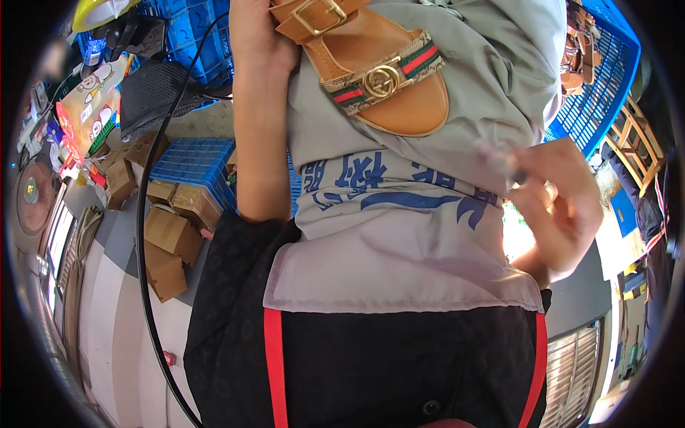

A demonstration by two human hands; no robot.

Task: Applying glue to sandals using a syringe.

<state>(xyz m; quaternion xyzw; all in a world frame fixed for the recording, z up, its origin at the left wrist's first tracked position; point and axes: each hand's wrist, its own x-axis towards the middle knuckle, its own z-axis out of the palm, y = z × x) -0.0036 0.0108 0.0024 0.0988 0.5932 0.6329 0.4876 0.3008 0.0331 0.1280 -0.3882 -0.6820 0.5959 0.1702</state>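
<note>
Gripping a tan sandal (pixel 371 71) at 12 o'clock, the left hand (pixel 260 32) has its fingers hidden behind the sole, so their state cannot be told. The right hand (pixel 560 207), at 3 o'clock, pinches a small blurred object (pixel 503 162) between curled fingertips. Cardboard boxes (pixel 168 242) lie at 9 o'clock on the floor.

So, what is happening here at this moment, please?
A person looks down along their own body. The left hand holds a tan sandal with a striped strap and a gold buckle against the grey shirt. The right hand is raised near the shirt, fingers curled around something small and blurred that cannot be told. Blue plastic crates and cardboard boxes lie on the floor to the left.
</note>
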